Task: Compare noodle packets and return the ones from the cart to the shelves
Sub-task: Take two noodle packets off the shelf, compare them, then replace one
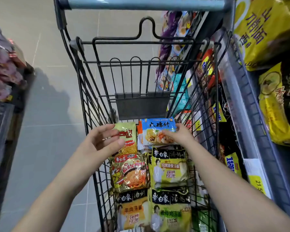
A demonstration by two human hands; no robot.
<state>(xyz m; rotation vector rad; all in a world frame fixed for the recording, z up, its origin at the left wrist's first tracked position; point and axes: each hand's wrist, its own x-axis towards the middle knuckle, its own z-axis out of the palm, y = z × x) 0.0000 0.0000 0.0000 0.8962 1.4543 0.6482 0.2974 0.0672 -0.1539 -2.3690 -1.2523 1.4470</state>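
A black wire shopping cart (90, 104) holds several noodle packets. My right hand (179, 134) grips the right edge of a blue packet (157, 131) at the cart's far end. My left hand (102, 141) hovers open over a pale yellow-green packet (129, 139) beside it, fingers spread, thumb near its face. Closer to me lie a gold-and-red packet (129, 173), a yellow-green packet (169, 168), an orange-yellow packet (132, 211) and another yellow-green packet (171, 213).
Shelves on the right (251, 104) carry yellow noodle bags (264, 30) and red-and-black packets, close against the cart's side. More goods sit on a rack at the left (2, 76). Grey tiled floor (45, 114) lies between. The cart's blue handle (146, 4) is at the top.
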